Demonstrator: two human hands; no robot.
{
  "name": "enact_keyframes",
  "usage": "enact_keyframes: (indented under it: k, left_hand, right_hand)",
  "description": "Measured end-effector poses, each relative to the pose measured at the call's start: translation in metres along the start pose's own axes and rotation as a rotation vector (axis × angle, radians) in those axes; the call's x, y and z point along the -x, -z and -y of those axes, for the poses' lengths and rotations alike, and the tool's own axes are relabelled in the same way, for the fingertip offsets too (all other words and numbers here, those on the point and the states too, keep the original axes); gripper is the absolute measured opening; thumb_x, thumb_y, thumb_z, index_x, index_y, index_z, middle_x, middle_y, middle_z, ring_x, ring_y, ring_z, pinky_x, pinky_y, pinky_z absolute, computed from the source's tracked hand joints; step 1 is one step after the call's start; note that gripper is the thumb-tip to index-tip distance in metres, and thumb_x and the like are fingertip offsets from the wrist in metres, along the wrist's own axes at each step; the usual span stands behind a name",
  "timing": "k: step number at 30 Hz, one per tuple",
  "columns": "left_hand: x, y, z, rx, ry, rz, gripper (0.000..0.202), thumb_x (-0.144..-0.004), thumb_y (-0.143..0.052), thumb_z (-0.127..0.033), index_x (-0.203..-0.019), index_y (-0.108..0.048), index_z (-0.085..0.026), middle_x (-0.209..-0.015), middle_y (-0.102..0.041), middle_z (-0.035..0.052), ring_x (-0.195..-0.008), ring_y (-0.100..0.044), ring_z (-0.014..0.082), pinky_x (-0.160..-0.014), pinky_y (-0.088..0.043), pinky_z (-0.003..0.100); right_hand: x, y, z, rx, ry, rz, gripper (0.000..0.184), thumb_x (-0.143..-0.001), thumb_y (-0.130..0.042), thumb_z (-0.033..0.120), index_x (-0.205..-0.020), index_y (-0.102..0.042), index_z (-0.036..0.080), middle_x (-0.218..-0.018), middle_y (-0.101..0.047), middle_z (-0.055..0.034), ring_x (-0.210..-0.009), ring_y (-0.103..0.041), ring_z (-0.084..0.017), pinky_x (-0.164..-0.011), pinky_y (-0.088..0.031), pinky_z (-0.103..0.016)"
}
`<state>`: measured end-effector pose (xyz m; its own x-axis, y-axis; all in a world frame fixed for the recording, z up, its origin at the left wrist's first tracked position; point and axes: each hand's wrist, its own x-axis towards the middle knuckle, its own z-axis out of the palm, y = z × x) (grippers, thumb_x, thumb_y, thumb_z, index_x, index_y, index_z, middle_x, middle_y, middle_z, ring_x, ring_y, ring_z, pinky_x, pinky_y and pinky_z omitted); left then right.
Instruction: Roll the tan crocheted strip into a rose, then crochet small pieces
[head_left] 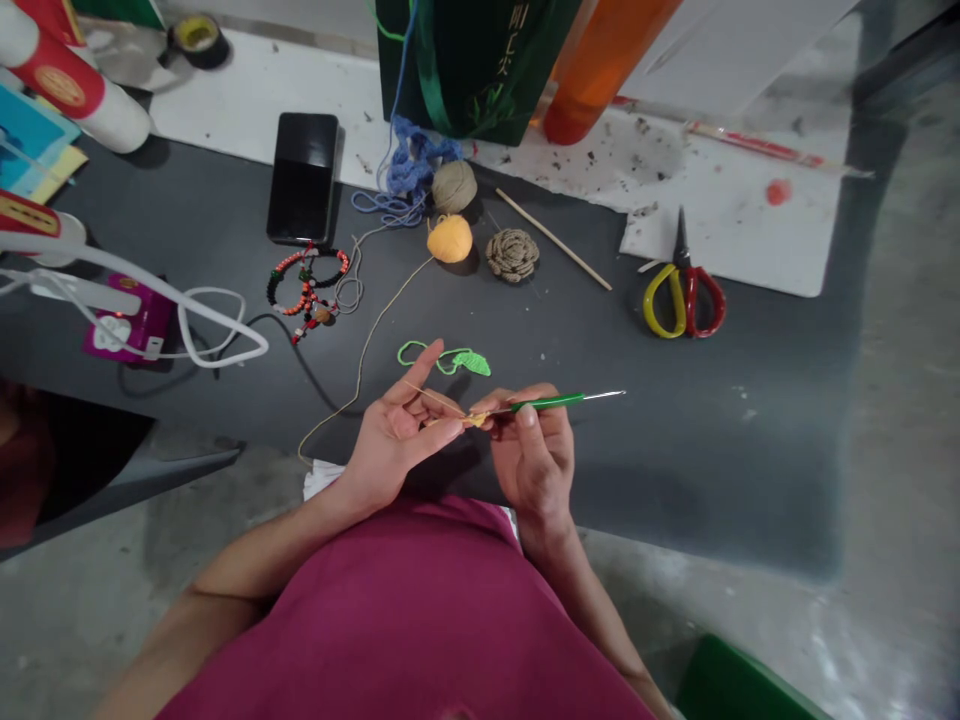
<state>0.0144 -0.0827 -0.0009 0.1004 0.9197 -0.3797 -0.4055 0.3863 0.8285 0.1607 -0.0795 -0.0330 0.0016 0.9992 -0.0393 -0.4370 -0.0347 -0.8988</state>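
My right hand [534, 455] grips a green-handled crochet hook [547, 403] between thumb and fingers, its metal tip pointing right. My left hand [397, 432] pinches a small yellow crocheted piece [474, 420] at the hook's shank. A thin tan thread [365, 350] runs from an orange-yellow yarn ball [450, 238] and loops down past my left wrist. Just beyond my left fingertips, a small green crocheted leaf [471, 363] with a curled tail lies on the dark tabletop [675, 430], not touching either hand.
Beyond my hands lie a tan yarn ball [454, 186], blue yarn [412, 160], a coiled cord piece [511, 255], a wooden stick [553, 240], a black phone [302, 178], beaded bracelets [307, 290], yellow-and-red scissors [684, 300], and white cables [187, 310] at the left.
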Motion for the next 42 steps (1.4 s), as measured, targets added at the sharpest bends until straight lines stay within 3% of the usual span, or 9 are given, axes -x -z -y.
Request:
enact_keyframes:
  k: [9, 17, 23, 32, 37, 42]
  left_hand:
    - [0.001, 0.002, 0.002, -0.038, -0.078, -0.014, 0.071, -0.078, -0.081, -0.024, -0.144, -0.057, -0.033, -0.079, -0.076, -0.0019, -0.076, -0.066, 0.0137, -0.083, -0.053, 0.029]
    - [0.002, 0.002, 0.0, -0.074, -0.057, -0.035, 0.072, -0.077, -0.08, -0.025, -0.145, -0.056, -0.031, -0.076, -0.075, -0.003, -0.073, -0.066, 0.0122, -0.079, -0.052, 0.027]
    - [0.003, 0.0, -0.005, -0.107, -0.038, -0.068, 0.071, -0.077, -0.081, -0.025, -0.144, -0.058, -0.028, -0.073, -0.074, -0.0034, -0.071, -0.065, 0.0123, -0.079, -0.051, 0.028]
    - [0.003, 0.0, -0.005, -0.067, -0.028, -0.084, 0.077, -0.075, -0.085, -0.03, -0.146, -0.055, -0.026, -0.074, -0.074, -0.0015, -0.07, -0.067, 0.0138, -0.076, -0.054, 0.028]
    - [0.003, -0.001, -0.007, -0.094, -0.009, -0.118, 0.07, -0.076, -0.084, -0.028, -0.142, -0.06, -0.027, -0.077, -0.076, -0.0009, -0.072, -0.068, 0.0146, -0.076, -0.055, 0.028]
    - [0.002, -0.001, -0.006, -0.101, -0.005, -0.125, 0.072, -0.075, -0.085, -0.028, -0.142, -0.06, -0.026, -0.076, -0.075, -0.001, -0.071, -0.067, 0.0141, -0.075, -0.054, 0.028]
  right_hand:
    - [0.0, 0.001, 0.008, 0.103, 0.044, 0.016, 0.015, -0.097, -0.058, 0.041, -0.093, -0.055, 0.028, -0.081, -0.08, 0.0002, -0.07, -0.072, -0.017, -0.059, -0.056, -0.032]
    - [0.002, 0.005, 0.013, 0.213, 0.096, 0.059, 0.011, -0.101, -0.052, 0.037, -0.096, -0.056, 0.028, -0.083, -0.079, 0.0005, -0.07, -0.07, -0.017, -0.061, -0.052, -0.033]
    - [0.0, 0.008, 0.02, 0.298, 0.244, 0.149, 0.011, -0.102, -0.05, 0.028, -0.104, -0.061, 0.029, -0.091, -0.08, -0.0006, -0.076, -0.072, -0.018, -0.067, -0.055, -0.036]
    - [0.002, 0.018, 0.028, 0.526, 0.444, 0.302, 0.025, -0.099, -0.052, 0.018, -0.119, -0.06, 0.031, -0.108, -0.081, -0.0048, -0.092, -0.075, -0.022, -0.076, -0.059, -0.044]
    - [0.007, 0.011, 0.031, 0.642, 0.447, 0.26, 0.028, -0.099, -0.051, 0.014, -0.119, -0.059, 0.031, -0.11, -0.08, -0.0053, -0.092, -0.074, -0.022, -0.076, -0.058, -0.043]
    - [0.008, 0.009, 0.027, 0.585, 0.468, 0.207, 0.032, -0.098, -0.05, 0.01, -0.12, -0.059, 0.03, -0.105, -0.08, -0.0045, -0.091, -0.075, -0.021, -0.075, -0.059, -0.042]
